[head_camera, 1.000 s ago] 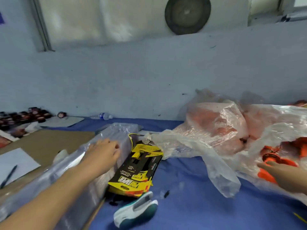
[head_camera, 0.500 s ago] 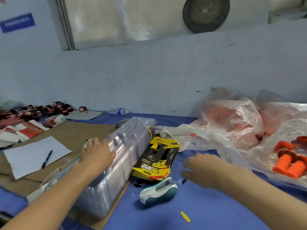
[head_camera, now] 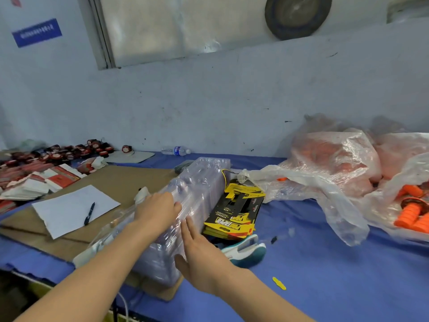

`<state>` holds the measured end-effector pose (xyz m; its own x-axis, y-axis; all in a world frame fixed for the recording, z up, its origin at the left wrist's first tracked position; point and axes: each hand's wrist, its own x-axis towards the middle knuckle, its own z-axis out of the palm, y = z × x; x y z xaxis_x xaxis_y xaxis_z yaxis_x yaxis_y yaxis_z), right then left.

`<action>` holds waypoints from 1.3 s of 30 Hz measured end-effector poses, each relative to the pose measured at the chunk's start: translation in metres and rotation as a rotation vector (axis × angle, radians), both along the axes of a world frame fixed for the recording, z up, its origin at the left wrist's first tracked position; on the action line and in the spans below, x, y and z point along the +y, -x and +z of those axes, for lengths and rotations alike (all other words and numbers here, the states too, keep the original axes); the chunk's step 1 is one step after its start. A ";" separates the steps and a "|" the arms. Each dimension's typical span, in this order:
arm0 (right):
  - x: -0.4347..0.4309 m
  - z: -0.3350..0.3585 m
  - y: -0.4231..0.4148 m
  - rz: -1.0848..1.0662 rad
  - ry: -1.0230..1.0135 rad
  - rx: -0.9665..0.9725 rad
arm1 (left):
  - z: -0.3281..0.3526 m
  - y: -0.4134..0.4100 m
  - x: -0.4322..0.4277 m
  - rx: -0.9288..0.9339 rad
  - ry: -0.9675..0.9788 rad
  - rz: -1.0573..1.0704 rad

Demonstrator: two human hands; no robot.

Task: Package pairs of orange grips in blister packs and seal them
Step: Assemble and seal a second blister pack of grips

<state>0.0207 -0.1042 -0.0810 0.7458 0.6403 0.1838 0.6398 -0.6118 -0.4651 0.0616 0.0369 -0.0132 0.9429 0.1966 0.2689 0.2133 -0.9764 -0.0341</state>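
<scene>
The clear packs (head_camera: 202,182) lie in one long stack, wrapped in thin plastic, under and beside the two hands. The left hand (head_camera: 157,211) rests on top of the stack with its fingers lying loosely over it. The right hand (head_camera: 199,249) is flat against the near side of the stack, fingers straight, thumb out, holding nothing.

Just right of the right hand is a small pile of yellow and black cards (head_camera: 236,212). They say "PROTAPER" and "SYNERGY", upside down. One white and teal stapler (head_camera: 243,249) lies right by that hand's wrist.

Far to the right of both hands, three orange grips (head_camera: 411,211) show in an open bag (head_camera: 336,205). More bags behind look orange, but they are too blurry to count.

Left of the left hand lie one sheet of paper (head_camera: 69,208) and one pen (head_camera: 89,213). One bottle (head_camera: 176,150) lies by the wall beyond the hands. The blue sign (head_camera: 37,32) is too blurry to read.
</scene>
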 end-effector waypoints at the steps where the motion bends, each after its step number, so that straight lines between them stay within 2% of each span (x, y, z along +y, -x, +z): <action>1: -0.001 0.001 0.001 0.004 -0.017 -0.008 | 0.005 -0.001 -0.001 -0.014 0.008 -0.004; 4: 0.007 0.008 0.011 -0.015 -0.098 -0.026 | 0.016 0.007 0.010 -0.023 0.070 0.015; 6: 0.011 0.016 0.008 -0.126 -0.324 0.088 | 0.021 0.007 0.007 -0.034 0.118 0.023; 9: 0.021 0.045 -0.008 -0.217 -0.906 0.638 | 0.033 0.010 0.002 -0.085 0.141 0.033; 11: 0.026 0.064 -0.014 -0.193 -1.135 0.875 | 0.040 0.014 0.000 -0.137 0.167 0.029; 13: 0.027 0.084 -0.013 -0.160 -1.219 0.931 | 0.047 0.023 -0.001 -0.237 0.311 -0.052; 16: 0.021 0.118 -0.008 -0.163 -1.328 0.897 | 0.059 0.048 0.006 -0.408 0.683 -0.345; 17: 0.016 0.131 -0.005 -0.167 -1.356 0.866 | 0.062 0.060 0.009 -0.459 0.729 -0.477; 19: 0.003 0.156 0.003 -0.168 -1.376 0.780 | 0.064 0.080 0.009 -0.518 0.603 -0.645; 21: -0.010 0.180 0.017 -0.158 -1.373 0.675 | 0.062 0.085 0.003 -0.609 0.338 -0.682; 23: -0.025 0.201 0.034 -0.130 -1.364 0.554 | 0.065 0.085 -0.011 -0.771 0.245 -0.685; 24: -0.034 0.210 0.042 -0.104 -1.335 0.462 | 0.068 0.085 -0.020 -0.865 0.314 -0.691; 25: -0.044 0.217 0.050 -0.081 -1.278 0.318 | 0.075 0.086 -0.030 -0.937 0.474 -0.707; 27: -0.070 0.225 0.062 -0.106 -1.089 -0.111 | 0.090 0.088 -0.050 -0.983 0.856 -0.760; 29: -0.106 0.222 0.070 -0.206 -0.855 -0.493 | 0.100 0.086 -0.069 -0.961 1.120 -0.774; 31: -0.148 0.211 0.076 -0.330 -0.642 -0.679 | 0.100 0.077 -0.087 -0.796 1.378 -0.719; 33: -0.191 0.191 0.082 -0.469 -0.469 -0.741 | 0.085 0.065 -0.106 -0.487 1.593 -0.637; 36: -0.234 0.149 0.089 -0.594 -0.292 -0.747 | 0.037 0.049 -0.131 -0.037 1.632 -0.513; 39: -0.264 0.095 0.095 -0.668 -0.100 -0.668 | -0.030 0.044 -0.162 0.271 1.585 -0.459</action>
